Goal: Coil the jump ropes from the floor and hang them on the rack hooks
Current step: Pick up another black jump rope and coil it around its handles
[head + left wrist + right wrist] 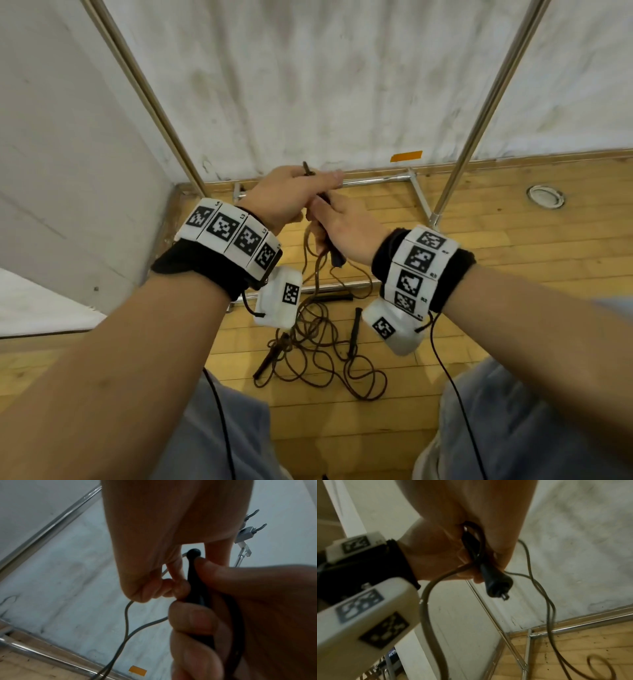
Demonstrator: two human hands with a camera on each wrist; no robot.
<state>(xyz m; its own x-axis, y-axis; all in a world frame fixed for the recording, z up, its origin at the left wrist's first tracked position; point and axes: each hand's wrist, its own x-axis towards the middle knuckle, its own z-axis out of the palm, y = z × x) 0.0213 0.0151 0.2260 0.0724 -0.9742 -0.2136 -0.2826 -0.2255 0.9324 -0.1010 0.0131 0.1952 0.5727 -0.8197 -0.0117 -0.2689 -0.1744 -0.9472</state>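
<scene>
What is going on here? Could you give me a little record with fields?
left hand: grips a black handle of a jump rope
right hand: grips a black handle, cord looped past it
held cord: hangs from the hands down to the floor
floor pile: brown rope tangled, uncoiled, with dark handles in it
rack: metal poles by the wall; hooks seen from the left wrist, nothing seen on them
floor: wood boards

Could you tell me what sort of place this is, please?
Probably a gym or sports hall corner: a wooden strip floor, a metal rack with hooks against a scuffed white wall, and jump ropes tangled on the floor.
</scene>
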